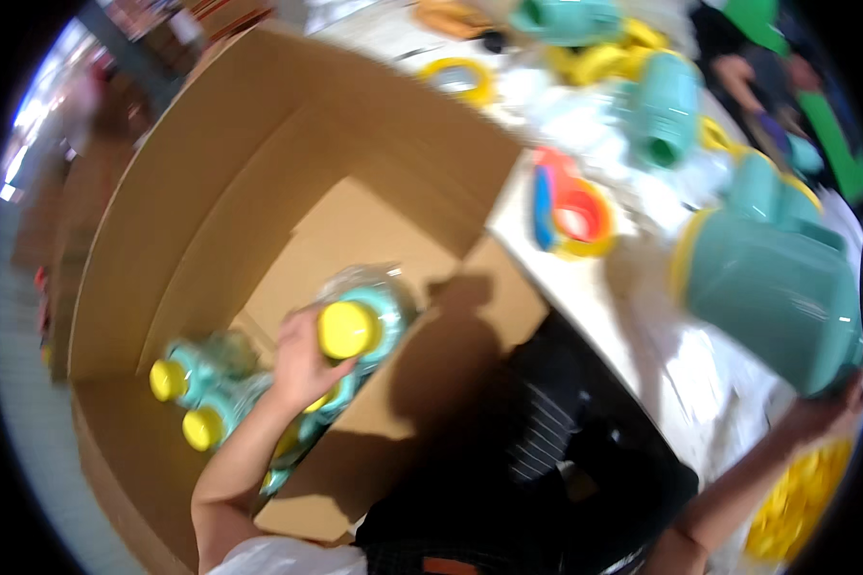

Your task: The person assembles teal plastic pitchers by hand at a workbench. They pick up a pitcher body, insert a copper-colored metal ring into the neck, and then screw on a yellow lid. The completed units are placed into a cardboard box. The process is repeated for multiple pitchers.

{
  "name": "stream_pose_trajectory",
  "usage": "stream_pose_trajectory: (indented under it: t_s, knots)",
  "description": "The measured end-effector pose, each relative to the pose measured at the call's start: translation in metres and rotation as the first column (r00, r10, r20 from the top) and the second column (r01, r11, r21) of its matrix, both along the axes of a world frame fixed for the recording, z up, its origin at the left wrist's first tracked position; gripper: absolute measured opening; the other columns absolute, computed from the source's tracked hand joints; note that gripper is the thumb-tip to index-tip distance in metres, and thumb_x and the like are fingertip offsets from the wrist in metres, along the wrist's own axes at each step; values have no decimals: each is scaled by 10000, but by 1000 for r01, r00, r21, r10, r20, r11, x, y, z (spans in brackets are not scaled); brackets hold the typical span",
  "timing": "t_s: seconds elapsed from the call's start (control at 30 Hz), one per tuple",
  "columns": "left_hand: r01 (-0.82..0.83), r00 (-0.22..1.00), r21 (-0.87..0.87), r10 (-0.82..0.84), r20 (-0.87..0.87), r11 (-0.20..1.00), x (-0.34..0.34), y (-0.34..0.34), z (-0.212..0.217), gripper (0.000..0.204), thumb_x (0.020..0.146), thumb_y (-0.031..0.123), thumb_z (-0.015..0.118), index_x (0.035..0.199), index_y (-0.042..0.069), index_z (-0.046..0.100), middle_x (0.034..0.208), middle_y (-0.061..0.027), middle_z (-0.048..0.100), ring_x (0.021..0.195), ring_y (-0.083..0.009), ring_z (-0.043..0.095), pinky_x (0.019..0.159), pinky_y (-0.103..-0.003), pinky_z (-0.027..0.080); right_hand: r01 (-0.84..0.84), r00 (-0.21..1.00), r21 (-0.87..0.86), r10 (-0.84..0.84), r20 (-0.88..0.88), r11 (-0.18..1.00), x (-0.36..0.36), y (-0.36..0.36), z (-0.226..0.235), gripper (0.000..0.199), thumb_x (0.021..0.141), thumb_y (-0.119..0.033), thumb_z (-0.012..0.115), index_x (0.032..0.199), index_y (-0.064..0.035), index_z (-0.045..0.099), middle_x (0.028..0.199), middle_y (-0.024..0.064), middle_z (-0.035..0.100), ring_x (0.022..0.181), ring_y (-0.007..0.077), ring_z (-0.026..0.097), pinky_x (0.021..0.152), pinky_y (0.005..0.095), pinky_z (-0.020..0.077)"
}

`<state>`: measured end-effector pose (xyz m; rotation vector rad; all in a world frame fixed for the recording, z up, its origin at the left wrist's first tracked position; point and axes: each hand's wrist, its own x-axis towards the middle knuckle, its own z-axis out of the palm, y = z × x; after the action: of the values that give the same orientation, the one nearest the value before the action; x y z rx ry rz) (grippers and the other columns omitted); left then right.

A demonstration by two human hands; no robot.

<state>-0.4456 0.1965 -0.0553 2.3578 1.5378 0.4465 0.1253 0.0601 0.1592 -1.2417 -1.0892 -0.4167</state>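
Observation:
My left hand [302,362] reaches into a large open cardboard box [345,105] and is closed around the yellow-capped end of a teal plastic bottle [385,316]. Clear plastic film wraps that bottle. Other teal bottles with yellow caps lie in the box beside my forearm, one with its cap [169,380] near the left wall and another with its cap [202,428] nearer to me. At the far right my right hand [842,407] grips the bottom end of a large teal jug [772,292] with a yellow rim, tilted over the table. Part of this hand is cut off by the picture's dark edge.
On the white table right of the box lie rolls of tape [580,213], a yellow ring-shaped roll [458,80], a teal container [665,107] and clear plastic film. Yellow pieces [801,503] fill the lower right. Another person's arm [736,79] shows at the upper right.

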Motion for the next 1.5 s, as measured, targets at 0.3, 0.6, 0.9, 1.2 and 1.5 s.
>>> stream_pose_trajectory:
  t_s: [0.3, 0.6, 0.9, 1.2, 1.5]
  knots:
    - [339, 713, -34, -233, 661, 940, 140, -41, 88, 856, 799, 324, 771, 1471, 10, 344, 1447, -210, 465, 1367, -349, 422, 1179, -478, 262, -689, -80, 546, 700, -710, 476, -66, -106, -116, 954, 656, -405, 871, 1426, -113, 388, 1239, 147, 528, 1108, 344, 594, 954, 481, 525]
    - [929, 370, -359, 293, 882, -92, 321, -159, 57, 775, 919, 516, 568, 1494, 33, 377, 1410, -235, 509, 1281, -330, 532, 1085, -449, 442, -175, 851, -409, -71, -521, 896, -147, -227, -136, 258, 909, -113, 673, 1151, -50, 610, 1108, 91, 595, 1001, 168, 586, 879, 305, 494]
    - [809, 582, -527, -222, 782, 261, 335, -155, 122, 743, 802, 351, 765, 1396, 34, 451, 1206, -127, 572, 1078, -237, 595, 952, -359, 498, 622, 244, -747, -964, -103, 237, -72, -561, -39, 142, 869, -119, 695, 923, 10, 718, 840, 95, 708, 758, 151, 647, 702, 314, 512]
    - [793, 608, -589, -236, 758, 153, 351, -184, 123, 598, 804, 233, 768, 1305, 30, 512, 1136, -99, 617, 1043, -196, 595, 960, -326, 476, 326, 312, -770, -831, -461, 549, -31, -598, -74, 212, 821, -189, 813, 750, -6, 733, 640, -11, 624, 598, 75, 506, 563, 281, 416]
    - [798, 601, -575, -156, 784, 180, 340, -181, 96, 548, 806, 225, 764, 1259, 30, 525, 1114, -83, 605, 1021, -182, 581, 943, -309, 466, 494, 68, -623, -741, -668, 607, -67, -631, -49, 173, 932, -252, 720, 864, -98, 684, 702, -38, 615, 480, 36, 424, 439, 199, 303]
